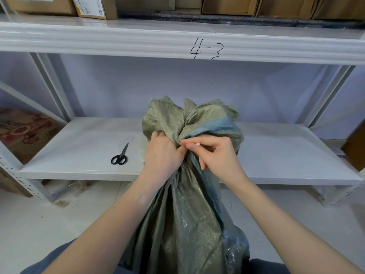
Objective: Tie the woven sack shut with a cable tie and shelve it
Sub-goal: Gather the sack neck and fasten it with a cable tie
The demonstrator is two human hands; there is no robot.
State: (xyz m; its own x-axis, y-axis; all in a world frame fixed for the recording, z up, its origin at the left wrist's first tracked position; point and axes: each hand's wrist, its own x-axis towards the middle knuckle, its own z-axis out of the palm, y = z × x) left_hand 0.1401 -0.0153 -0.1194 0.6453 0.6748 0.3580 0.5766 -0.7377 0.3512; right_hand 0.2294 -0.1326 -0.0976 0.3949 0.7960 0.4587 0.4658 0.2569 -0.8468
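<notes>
A grey-green woven sack (187, 214) stands upright on the floor between my knees, its mouth bunched into a neck. My left hand (164, 153) is clenched around that gathered neck from the left. My right hand (215, 153) pinches at the neck from the right, and a small white piece of the cable tie (197, 144) shows between its thumb and forefinger. The rest of the tie is hidden by my fingers and the fabric. The loose sack top (189, 117) flares above my hands.
The white lower shelf (79, 147) lies just behind the sack, with black scissors (120, 156) on it to the left. The upper shelf beam (118, 41) reads "4-3" and carries cardboard boxes (92, 6). A printed box (21, 131) sits at far left.
</notes>
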